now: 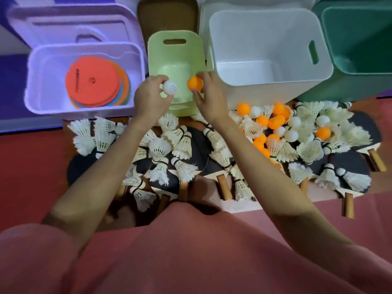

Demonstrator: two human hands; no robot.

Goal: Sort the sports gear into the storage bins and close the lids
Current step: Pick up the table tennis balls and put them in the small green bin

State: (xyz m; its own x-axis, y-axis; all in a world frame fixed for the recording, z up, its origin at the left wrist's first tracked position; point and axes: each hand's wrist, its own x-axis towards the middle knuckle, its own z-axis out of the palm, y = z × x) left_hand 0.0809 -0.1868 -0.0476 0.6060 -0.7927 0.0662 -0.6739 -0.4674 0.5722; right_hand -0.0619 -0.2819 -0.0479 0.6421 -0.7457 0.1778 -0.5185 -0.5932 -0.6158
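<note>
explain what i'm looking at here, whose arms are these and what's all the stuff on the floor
There is no machine here. A person wears a camera on their head, so this single picture looks forward and down along their own two bare arms.

The left hand holds a white ping-pong ball and the right hand holds an orange ping-pong ball, both over the light green bin.

Four open bins stand in a row: a lilac bin with a stack of flat coloured discs in it, the light green one, a white bin and a dark green bin at the right edge.

In front of them lies the unsorted pile: feather shuttlecocks, black table tennis paddles with wooden handles, and more orange and white balls.
</note>
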